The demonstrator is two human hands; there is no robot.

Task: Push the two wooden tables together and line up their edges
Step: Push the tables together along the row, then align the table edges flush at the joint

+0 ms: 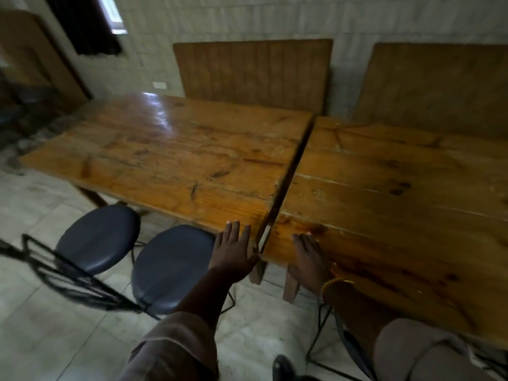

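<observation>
Two wooden tables stand side by side with a thin dark gap between them that widens toward me. The left table (170, 155) has a glossy top; the right table (398, 202) sits slightly lower in the view and its near edge reaches closer to me. My left hand (233, 250) lies flat, fingers apart, on the near right corner of the left table. On the near left corner of the right table rests my right hand (309, 257), fingers stretched along the top and thumb at the edge. Neither hand holds a loose object.
Two round dark stools (99, 237) (170, 268) with black wire frames stand at the left table's near side. Two wooden bench backs (253, 72) (439, 83) lean at the tiled wall behind. Another chair frame (324, 339) sits under the right table. The floor is pale tile.
</observation>
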